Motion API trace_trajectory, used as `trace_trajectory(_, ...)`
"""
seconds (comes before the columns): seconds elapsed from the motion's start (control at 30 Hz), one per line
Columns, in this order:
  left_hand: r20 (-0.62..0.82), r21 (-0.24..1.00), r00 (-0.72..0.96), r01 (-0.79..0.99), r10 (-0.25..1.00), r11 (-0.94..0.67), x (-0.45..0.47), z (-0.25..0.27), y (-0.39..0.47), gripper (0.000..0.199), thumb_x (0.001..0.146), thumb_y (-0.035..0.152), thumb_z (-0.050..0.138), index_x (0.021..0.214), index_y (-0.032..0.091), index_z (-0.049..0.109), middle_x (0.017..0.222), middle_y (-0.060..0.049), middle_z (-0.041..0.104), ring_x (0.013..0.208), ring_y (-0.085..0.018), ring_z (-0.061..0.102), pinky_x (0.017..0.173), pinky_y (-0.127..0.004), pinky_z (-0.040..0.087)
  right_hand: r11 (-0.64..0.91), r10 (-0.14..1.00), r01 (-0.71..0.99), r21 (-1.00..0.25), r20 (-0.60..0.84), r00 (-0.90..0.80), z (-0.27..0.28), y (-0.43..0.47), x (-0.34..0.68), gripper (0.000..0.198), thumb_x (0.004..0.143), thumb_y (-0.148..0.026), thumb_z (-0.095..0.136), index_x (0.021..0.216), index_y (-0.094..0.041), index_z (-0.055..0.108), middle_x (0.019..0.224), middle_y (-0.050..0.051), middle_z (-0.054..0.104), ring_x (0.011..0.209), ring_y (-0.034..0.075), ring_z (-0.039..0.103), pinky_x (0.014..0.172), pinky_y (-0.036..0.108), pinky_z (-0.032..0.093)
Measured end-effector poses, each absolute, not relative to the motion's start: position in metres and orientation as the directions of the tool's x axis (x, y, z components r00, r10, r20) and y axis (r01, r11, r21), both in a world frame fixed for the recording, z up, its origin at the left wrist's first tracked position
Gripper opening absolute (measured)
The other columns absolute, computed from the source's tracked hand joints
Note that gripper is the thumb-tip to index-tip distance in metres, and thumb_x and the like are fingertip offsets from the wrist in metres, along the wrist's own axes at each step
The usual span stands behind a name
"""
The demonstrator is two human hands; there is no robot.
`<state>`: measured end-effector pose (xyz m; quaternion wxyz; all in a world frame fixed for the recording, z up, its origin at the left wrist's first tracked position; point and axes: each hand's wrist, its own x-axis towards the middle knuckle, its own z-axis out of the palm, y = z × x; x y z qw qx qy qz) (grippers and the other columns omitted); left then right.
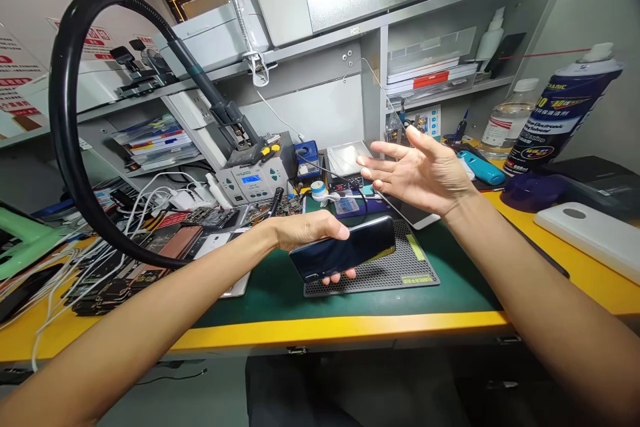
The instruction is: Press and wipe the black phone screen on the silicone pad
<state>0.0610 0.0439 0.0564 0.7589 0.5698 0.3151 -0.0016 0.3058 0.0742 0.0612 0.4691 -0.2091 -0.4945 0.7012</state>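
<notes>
My left hand is closed round a dark smartphone, thumb on the near long side and fingertips showing beneath it. The phone is tilted and its face is dark and glossy. It hangs over a grey perforated mat on the green work surface. To the right, my right hand is raised with the palm turned up and fingers spread, holding nothing. A white-edged flat device lies on the bench below that hand.
A station with a blue display and a thick black hose stand at the left. Stripped boards and phones and white cables crowd that side. A spray can, a clear bottle and a white case stand right.
</notes>
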Motion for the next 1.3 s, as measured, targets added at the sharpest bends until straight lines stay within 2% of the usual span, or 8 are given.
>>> trace_trajectory(0.23,-0.444,0.891,0.780,0.438,0.442,0.122,0.060,0.063,0.043,0.027,0.086,0.042,0.069,0.078,0.017,0.065,0.086,-0.004,0.075,0.069,-0.017,0.068,0.069,-0.030,0.055,-0.081,0.858,-0.465,-0.881,0.176,-0.483,0.060,0.076,0.307,0.045,0.082,-0.064,0.067,0.101,-0.024,0.072,0.113,0.010,0.076,0.108,0.031,0.071,0.086,0.046,0.063)
trace_trajectory(0.37,-0.422,0.815,0.743,0.562,0.519,-0.141,0.062,0.072,0.041,0.033,0.087,0.045,0.066,0.097,0.015,0.073,0.084,-0.004,0.073,0.073,-0.017,0.067,0.067,-0.027,0.052,-0.091,0.849,-0.470,-0.878,0.178,-0.497,0.060,0.078,0.307,0.045,0.082,-0.064,0.068,0.101,-0.023,0.072,0.113,0.011,0.076,0.106,0.030,0.072,0.083,0.043,0.064)
trace_trajectory(0.47,-0.331,0.616,0.677,0.683,0.658,-0.393,0.066,0.077,0.032,0.051,0.081,0.044,0.070,0.123,0.015,0.068,0.094,-0.005,0.075,0.084,-0.020,0.068,0.073,-0.029,0.053,-0.104,0.850,-0.488,-0.867,0.178,-0.497,0.060,0.077,0.307,0.045,0.083,-0.063,0.068,0.101,-0.022,0.072,0.112,0.011,0.076,0.104,0.028,0.072,0.079,0.039,0.064)
trace_trajectory(0.57,-0.117,0.299,0.659,0.737,0.743,-0.606,0.067,0.071,0.022,0.072,0.076,0.048,0.073,0.137,0.014,0.059,0.118,-0.012,0.071,0.102,-0.027,0.067,0.089,-0.037,0.052,-0.115,0.852,-0.509,-0.853,0.179,-0.492,0.060,0.076,0.306,0.044,0.084,-0.061,0.067,0.102,-0.022,0.072,0.111,0.011,0.076,0.102,0.027,0.073,0.077,0.037,0.065)
trace_trajectory(0.63,-0.028,0.117,0.680,0.730,0.732,-0.673,0.066,0.060,0.017,0.079,0.076,0.051,0.072,0.142,0.010,0.054,0.123,-0.016,0.068,0.108,-0.031,0.065,0.095,-0.042,0.050,-0.117,0.854,-0.514,-0.850,0.178,-0.490,0.061,0.075,0.306,0.044,0.085,-0.061,0.067,0.102,-0.021,0.072,0.111,0.012,0.076,0.101,0.027,0.073,0.077,0.037,0.065)
trace_trajectory(0.73,-0.025,0.011,0.695,0.719,0.718,-0.695,0.062,0.043,0.014,0.083,0.078,0.054,0.070,0.144,0.008,0.051,0.116,-0.017,0.068,0.104,-0.033,0.065,0.092,-0.045,0.051,-0.119,0.855,-0.508,-0.853,0.172,-0.490,0.061,0.075,0.305,0.045,0.085,-0.061,0.067,0.102,-0.020,0.072,0.112,0.013,0.075,0.100,0.026,0.073,0.077,0.036,0.065)
trace_trajectory(1.03,-0.007,0.213,0.667,0.729,0.745,-0.650,0.045,0.020,0.016,0.085,0.083,0.058,0.070,0.152,0.017,0.042,0.124,-0.015,0.065,0.112,-0.032,0.062,0.096,-0.045,0.049,-0.100,0.840,-0.458,-0.883,0.171,-0.515,0.059,0.073,0.303,0.044,0.083,-0.063,0.067,0.102,-0.023,0.073,0.113,0.011,0.076,0.106,0.030,0.072,0.086,0.044,0.063)
trace_trajectory(1.3,0.109,0.327,0.645,0.695,0.757,-0.640,0.036,0.002,0.011,0.077,0.084,0.059,0.069,0.148,0.020,0.048,0.115,-0.011,0.064,0.106,-0.028,0.060,0.096,-0.046,0.051,-0.086,0.844,-0.387,-0.918,0.139,-0.518,0.057,0.066,0.293,0.041,0.083,-0.053,0.070,0.105,-0.020,0.074,0.113,0.012,0.076,0.104,0.028,0.072,0.091,0.042,0.060)
